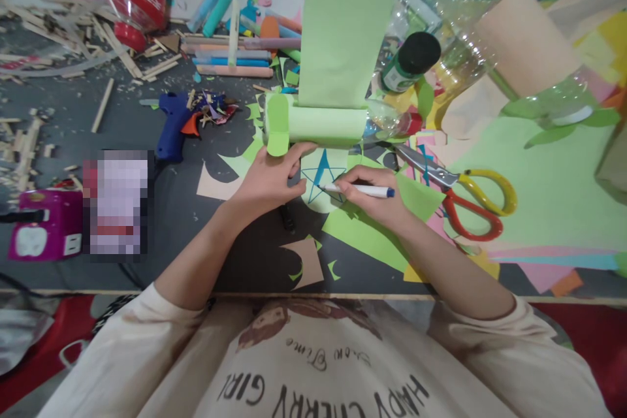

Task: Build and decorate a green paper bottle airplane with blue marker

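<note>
My right hand (369, 192) is closed round a white marker (375, 191) with a blue end cap, its tip on a blue five-pointed star (322, 173). The star is drawn on the near light green paper flap, its upper part coloured in blue. That flap belongs to a paper-covered bottle model (328, 125), which lies sideways with a long rounded flap (343, 32) on its far side. My left hand (269, 176) grips the model's near side, thumb by the star and forefinger along the bottle. The bottle's clear neck and red cap point right.
Scissors (460, 186) with red and yellow handles lie to the right, among paper scraps. At left are a blue glue gun (171, 124), a blurred-out phone-like object (122, 202) and a purple box (46, 225). Markers (232, 62), wood sticks and a dark-capped green bottle (411, 62) lie farther back.
</note>
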Demonstrator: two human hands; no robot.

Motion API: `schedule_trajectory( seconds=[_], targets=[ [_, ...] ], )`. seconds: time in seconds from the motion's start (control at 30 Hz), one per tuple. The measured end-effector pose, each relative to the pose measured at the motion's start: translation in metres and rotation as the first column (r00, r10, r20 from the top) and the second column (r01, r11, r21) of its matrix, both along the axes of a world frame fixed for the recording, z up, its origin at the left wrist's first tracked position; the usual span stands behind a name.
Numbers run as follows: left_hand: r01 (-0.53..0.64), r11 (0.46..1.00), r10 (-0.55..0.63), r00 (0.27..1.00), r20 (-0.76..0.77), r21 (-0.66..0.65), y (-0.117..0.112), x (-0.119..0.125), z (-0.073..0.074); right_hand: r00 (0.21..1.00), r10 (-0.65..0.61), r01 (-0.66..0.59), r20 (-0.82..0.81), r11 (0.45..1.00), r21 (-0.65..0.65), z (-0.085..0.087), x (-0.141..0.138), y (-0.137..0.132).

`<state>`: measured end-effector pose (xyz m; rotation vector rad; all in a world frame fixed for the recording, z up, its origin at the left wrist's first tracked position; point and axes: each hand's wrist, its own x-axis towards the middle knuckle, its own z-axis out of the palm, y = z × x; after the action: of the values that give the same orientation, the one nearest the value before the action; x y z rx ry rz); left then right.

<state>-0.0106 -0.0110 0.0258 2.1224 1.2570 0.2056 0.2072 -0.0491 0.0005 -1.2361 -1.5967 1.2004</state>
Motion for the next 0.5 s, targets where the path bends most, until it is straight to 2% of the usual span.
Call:
schedule_trajectory(
  seconds=[0.17,0.5],
  targets=[
    [-0.008,1.000,0.008,1.000,-0.013,0.003,-0.0002,0.0002,0.0009,0.981,-0.188,0.189,-0.048,0.982,0.028,-0.0007,-0.0024,0.0046],
    [-0.009,1.000,0.009,1.000,-0.020,0.011,-0.0003,0.0007,0.0011,0.980,-0.193,0.193,-0.041,0.981,-0.006,-0.0008,-0.0045,0.0049]
  ],
)
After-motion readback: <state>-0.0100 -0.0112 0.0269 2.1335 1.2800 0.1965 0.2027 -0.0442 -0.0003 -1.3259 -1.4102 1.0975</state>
